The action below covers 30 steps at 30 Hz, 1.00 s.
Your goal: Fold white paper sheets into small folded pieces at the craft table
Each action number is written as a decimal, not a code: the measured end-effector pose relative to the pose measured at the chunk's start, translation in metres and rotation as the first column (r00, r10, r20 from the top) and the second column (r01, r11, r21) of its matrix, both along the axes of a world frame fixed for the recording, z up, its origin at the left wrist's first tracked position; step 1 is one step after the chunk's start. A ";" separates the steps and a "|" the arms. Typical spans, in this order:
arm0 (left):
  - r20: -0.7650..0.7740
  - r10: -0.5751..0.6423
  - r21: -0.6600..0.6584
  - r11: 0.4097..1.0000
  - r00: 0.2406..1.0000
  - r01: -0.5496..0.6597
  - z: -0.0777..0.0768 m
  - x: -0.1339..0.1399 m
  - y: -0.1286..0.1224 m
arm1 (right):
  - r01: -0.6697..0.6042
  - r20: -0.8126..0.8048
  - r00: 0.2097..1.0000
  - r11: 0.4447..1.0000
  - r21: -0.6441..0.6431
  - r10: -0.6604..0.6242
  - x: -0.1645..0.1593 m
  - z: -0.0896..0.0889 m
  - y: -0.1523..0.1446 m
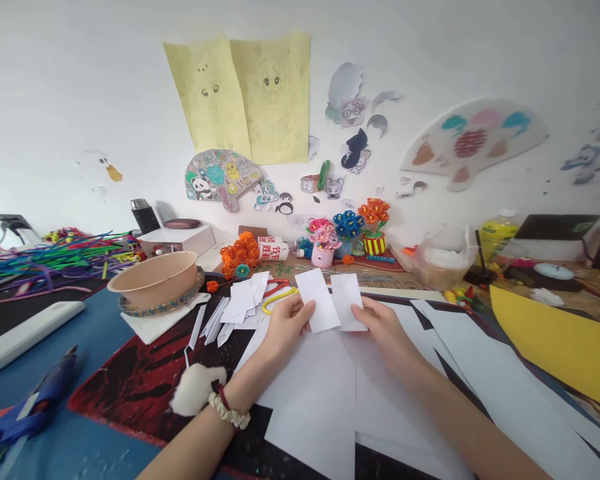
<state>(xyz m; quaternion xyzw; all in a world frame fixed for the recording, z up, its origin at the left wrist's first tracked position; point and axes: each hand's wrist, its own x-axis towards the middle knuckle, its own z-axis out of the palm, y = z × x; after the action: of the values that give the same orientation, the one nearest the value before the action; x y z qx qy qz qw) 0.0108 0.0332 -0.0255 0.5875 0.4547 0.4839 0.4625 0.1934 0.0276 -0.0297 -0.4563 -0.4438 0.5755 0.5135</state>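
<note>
My left hand (290, 327) pinches a small white paper rectangle (318, 301) between thumb and fingers. A second white paper piece (347, 300) is gripped at its right edge by my right hand (380, 323). The two pieces are held up side by side, the left one slightly overlapping the right at the bottom. Beneath them lie large white paper sheets (315, 407) on the dark mat. Just left of my left hand sits a pile of cut white paper pieces (244, 300), with a yellow looped strip (275, 305) beside it.
At the left are a blue glue gun (35, 400), a white bar-shaped object (30, 337) and a peach bowl (153, 277). Pipe-cleaner flower pots (324, 250) stand at the back by the wall. Yellow paper (555, 343) lies at the right. A white fluffy piece (195, 390) rests near my left wrist.
</note>
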 end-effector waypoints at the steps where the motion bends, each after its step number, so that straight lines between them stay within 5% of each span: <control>1: -0.024 -0.017 0.007 1.000 1.000 0.017 0.001 0.000 0.000 | -0.024 -0.009 1.000 1.000 0.007 0.024 -0.001 0.001 0.000; 7: -0.175 0.081 0.064 0.995 0.981 -0.071 -0.002 0.002 -0.005 | -0.260 -0.136 0.954 0.963 0.069 0.268 -0.010 0.003 -0.007; 11: -0.241 0.087 0.122 0.991 0.967 -0.059 0.001 0.001 -0.004 | -0.391 -0.060 0.916 0.915 0.096 0.397 -0.012 0.007 -0.010; 13: -0.269 0.152 0.184 0.977 0.951 -0.104 0.009 -0.006 -0.001 | -0.358 0.039 0.934 0.926 0.122 0.356 -0.008 0.009 -0.008; 16: -0.246 0.376 0.264 0.913 0.893 -0.311 0.024 -0.029 0.006 | -0.100 0.360 0.933 0.972 0.213 0.017 0.005 0.006 0.002; 18: -0.309 0.540 0.323 0.834 0.783 -0.448 0.033 -0.047 0.011 | 0.065 0.633 0.733 0.952 0.300 -0.249 0.016 0.000 0.009; 20: -0.447 0.653 0.373 0.757 0.611 -0.536 0.039 -0.064 0.015 | 0.084 0.763 0.537 0.922 0.377 -0.361 0.025 -0.007 0.015; 23: -0.553 0.776 0.567 0.618 0.303 -0.545 0.041 -0.074 0.016 | 0.011 0.823 0.409 0.904 0.428 -0.395 0.033 -0.016 0.019; 25: -0.550 0.810 0.669 0.574 0.206 -0.471 0.039 -0.070 0.015 | -0.043 0.852 0.367 0.908 0.416 -0.373 0.035 -0.018 0.019; 27: -0.557 0.784 0.689 0.621 0.276 -0.374 0.035 -0.060 0.012 | -0.090 0.875 0.348 0.917 0.388 -0.336 0.036 -0.019 0.018; 30: -0.596 0.608 0.618 0.764 0.524 -0.184 0.026 -0.041 0.008 | -0.140 0.897 0.344 0.929 0.342 -0.278 0.038 -0.019 0.019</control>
<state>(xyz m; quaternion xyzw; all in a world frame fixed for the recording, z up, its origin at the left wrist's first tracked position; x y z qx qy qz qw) -0.0300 0.0415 0.0004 0.7055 0.5964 0.3769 -0.0673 0.2314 0.0464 -0.0489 -0.6183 -0.7336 0.0958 0.2652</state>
